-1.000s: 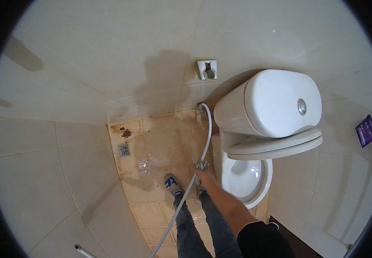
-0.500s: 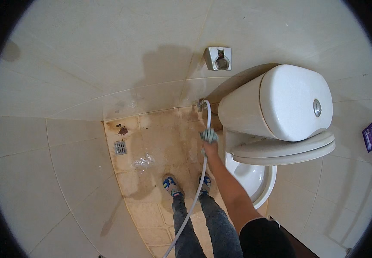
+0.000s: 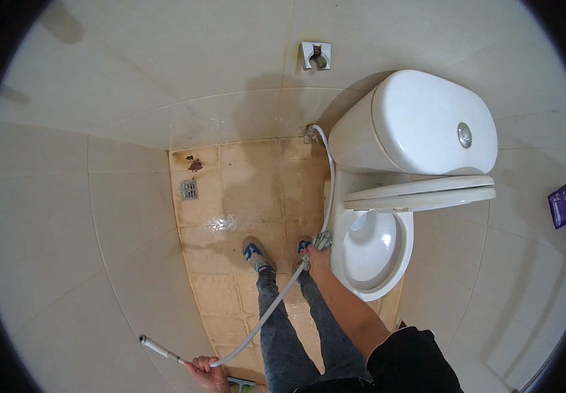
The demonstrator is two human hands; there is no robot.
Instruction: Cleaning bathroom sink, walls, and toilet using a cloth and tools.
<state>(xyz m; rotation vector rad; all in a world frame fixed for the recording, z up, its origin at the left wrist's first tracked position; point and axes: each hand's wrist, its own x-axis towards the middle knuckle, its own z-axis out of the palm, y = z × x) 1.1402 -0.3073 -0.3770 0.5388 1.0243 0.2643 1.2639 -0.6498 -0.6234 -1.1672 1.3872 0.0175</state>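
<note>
A white hose (image 3: 266, 314) runs from the wall fitting (image 3: 310, 133) down to the lower left and ends in a white and grey spray nozzle (image 3: 160, 348). My left hand (image 3: 208, 374) is closed on the hose just behind the nozzle, which points to the left. Partway along the hose, my right hand (image 3: 316, 257) is closed around a pale green patterned cloth (image 3: 321, 241) wrapped against it. Part of the cloth shows on both sides of the fingers. The right hand is beside the bowl of the white toilet (image 3: 368, 255).
The raised toilet lid (image 3: 427, 192) leans against the cistern (image 3: 433, 124). A metal bracket (image 3: 316, 56) is on the wall. A drain (image 3: 189, 190) sits in the wet tan floor (image 3: 250, 196). A squeegee (image 3: 242, 382) lies near my left hand; a purple packet (image 3: 562, 204) hangs at right.
My right hand has slid down the hose toward me with the cloth. My left hand has come into view at the lower left, holding the nozzle end. The view has tilted slightly.
</note>
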